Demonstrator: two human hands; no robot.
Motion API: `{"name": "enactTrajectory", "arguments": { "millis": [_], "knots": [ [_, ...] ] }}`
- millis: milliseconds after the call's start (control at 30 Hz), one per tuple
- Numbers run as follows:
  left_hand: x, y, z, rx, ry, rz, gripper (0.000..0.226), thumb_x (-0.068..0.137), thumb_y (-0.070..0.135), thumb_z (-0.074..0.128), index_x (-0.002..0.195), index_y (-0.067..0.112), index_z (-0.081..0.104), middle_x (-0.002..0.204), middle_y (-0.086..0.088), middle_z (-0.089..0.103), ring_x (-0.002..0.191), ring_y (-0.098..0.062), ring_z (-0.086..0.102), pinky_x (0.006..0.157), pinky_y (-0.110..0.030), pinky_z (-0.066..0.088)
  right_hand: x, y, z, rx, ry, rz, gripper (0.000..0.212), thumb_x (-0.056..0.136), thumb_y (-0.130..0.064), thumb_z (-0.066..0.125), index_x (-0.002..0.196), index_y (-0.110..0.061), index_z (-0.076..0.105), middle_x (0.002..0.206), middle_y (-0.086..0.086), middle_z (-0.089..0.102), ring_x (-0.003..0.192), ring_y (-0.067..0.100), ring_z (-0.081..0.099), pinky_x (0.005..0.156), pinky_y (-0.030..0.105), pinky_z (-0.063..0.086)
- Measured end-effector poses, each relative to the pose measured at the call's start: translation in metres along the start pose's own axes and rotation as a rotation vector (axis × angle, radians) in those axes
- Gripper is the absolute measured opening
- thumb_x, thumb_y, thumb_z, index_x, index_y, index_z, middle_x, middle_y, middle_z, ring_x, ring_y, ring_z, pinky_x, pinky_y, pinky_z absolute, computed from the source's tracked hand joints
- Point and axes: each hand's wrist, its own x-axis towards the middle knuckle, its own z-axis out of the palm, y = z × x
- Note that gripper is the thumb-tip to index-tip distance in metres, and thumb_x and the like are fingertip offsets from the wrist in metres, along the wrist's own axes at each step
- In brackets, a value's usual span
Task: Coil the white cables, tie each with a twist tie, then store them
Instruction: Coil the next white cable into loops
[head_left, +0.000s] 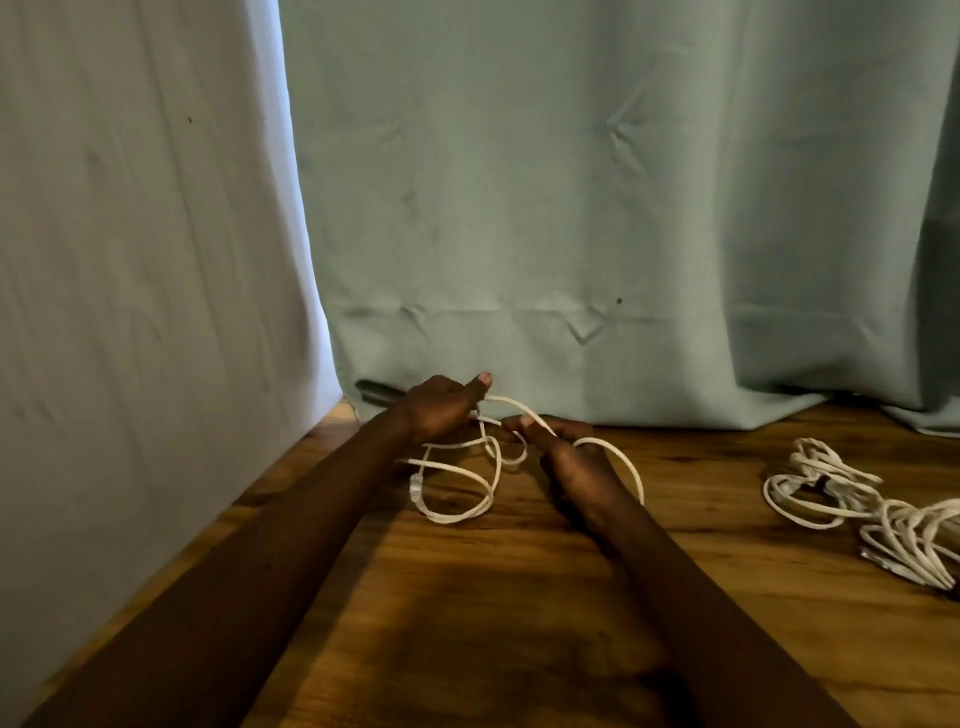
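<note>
A white cable lies in loose loops on the wooden floor in front of me, its clear plug at the left of the loops. My left hand grips a strand of it near the curtain, thumb raised. My right hand pinches the same cable just to the right, and one loop arcs over its wrist. Two more white cables sit at the right: a coiled bundle with a dark tie and another bundle behind it toward the frame edge.
A teal curtain hangs down to the floor right behind my hands. A pale sheet or wall closes off the left side. Bare wooden floor stretches between my arms and toward the bundles at the right.
</note>
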Motion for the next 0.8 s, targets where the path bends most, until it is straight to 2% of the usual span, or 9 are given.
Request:
{"name": "enactTrajectory", "arguments": {
  "millis": [67,167,267,433,500,567,667,733,800],
  "knots": [
    [-0.006,-0.013,0.008,-0.014,0.104,0.084,0.051,0.097,0.063,0.056,0.086,0.018,0.076,0.09,-0.006,0.078,0.091,-0.026,0.074,0.091,-0.046,0.058,0.005,0.003,-0.003,0.022,0.018,0.038,0.041,0.097,-0.064,0.054,0.102,-0.034,0.082,0.064,0.011,0.046,0.042,0.011,0.032,0.046,0.025,0.027],
    [-0.017,-0.029,0.024,0.062,0.343,0.264,0.028,0.09,0.047,0.076,0.078,0.021,0.073,0.08,0.005,0.073,0.078,-0.012,0.069,0.073,-0.033,0.054,0.007,0.004,-0.008,0.194,0.033,0.11,0.052,0.1,-0.062,0.051,0.097,-0.02,0.081,0.088,0.012,0.06,0.046,0.01,0.027,0.042,0.022,0.02],
    [-0.023,-0.04,0.026,0.122,0.432,0.372,0.031,0.086,0.043,0.081,0.075,0.016,0.07,0.077,0.002,0.067,0.072,-0.013,0.063,0.066,-0.033,0.048,0.012,-0.004,-0.019,0.509,0.013,0.274,0.045,0.1,-0.049,0.055,0.075,-0.014,0.064,0.059,-0.003,0.051,0.036,0.005,0.027,0.036,0.015,0.016],
    [-0.011,-0.027,-0.01,0.369,0.101,0.151,0.038,0.096,0.055,0.063,0.093,0.02,0.079,0.095,-0.004,0.077,0.094,-0.024,0.072,0.081,-0.037,0.055,0.013,-0.005,-0.025,0.617,-0.121,0.361,0.05,0.099,-0.03,0.05,0.053,-0.023,0.033,0.042,-0.005,0.023,0.029,0.009,0.021,0.038,0.017,0.01],
    [-0.012,-0.004,-0.018,0.58,0.132,0.15,0.048,0.102,0.058,0.049,0.105,0.02,0.078,0.117,-0.008,0.072,0.113,-0.03,0.067,0.09,-0.04,0.051,0.01,-0.008,-0.018,0.585,-0.203,0.369,0.05,0.098,-0.027,0.048,0.052,-0.024,0.03,0.04,-0.005,0.021,0.028,0.01,0.019,0.039,0.016,0.01],
    [-0.019,0.022,-0.016,0.729,0.284,0.279,0.045,0.1,0.057,0.052,0.122,0.023,0.072,0.144,-0.006,0.057,0.133,-0.031,0.053,0.104,-0.045,0.044,0.007,-0.013,-0.012,0.578,-0.254,0.37,0.048,0.096,-0.025,0.047,0.052,-0.023,0.029,0.039,-0.005,0.021,0.027,0.009,0.017,0.037,0.014,0.01],
    [-0.041,0.053,0.009,0.193,0.431,0.55,0.023,0.095,0.035,0.068,0.112,0.022,0.074,0.126,0.0,0.066,0.115,-0.016,0.064,0.095,-0.037,0.054,0.002,-0.021,-0.004,0.587,-0.276,0.346,0.043,0.089,-0.024,0.05,0.052,-0.022,0.029,0.04,-0.005,0.021,0.027,0.009,0.017,0.039,0.016,0.007],
    [-0.06,0.071,0.035,-0.258,0.479,0.477,0.009,0.096,0.028,0.069,0.1,0.024,0.076,0.103,0.01,0.073,0.095,-0.003,0.068,0.082,-0.026,0.056,0.004,-0.018,-0.003,0.571,-0.227,0.339,0.041,0.09,-0.026,0.05,0.052,-0.021,0.033,0.042,-0.005,0.023,0.03,0.008,0.019,0.044,0.019,0.006],
    [-0.073,0.084,0.062,-0.519,0.52,0.385,0.007,0.097,0.025,0.069,0.099,0.028,0.075,0.098,0.013,0.073,0.095,0.001,0.067,0.082,-0.023,0.057,0.006,-0.01,-0.003,0.552,-0.181,0.326,0.044,0.097,-0.037,0.049,0.056,-0.019,0.048,0.051,-0.002,0.031,0.038,0.011,0.026,0.052,0.022,0.012]
  ]
}}
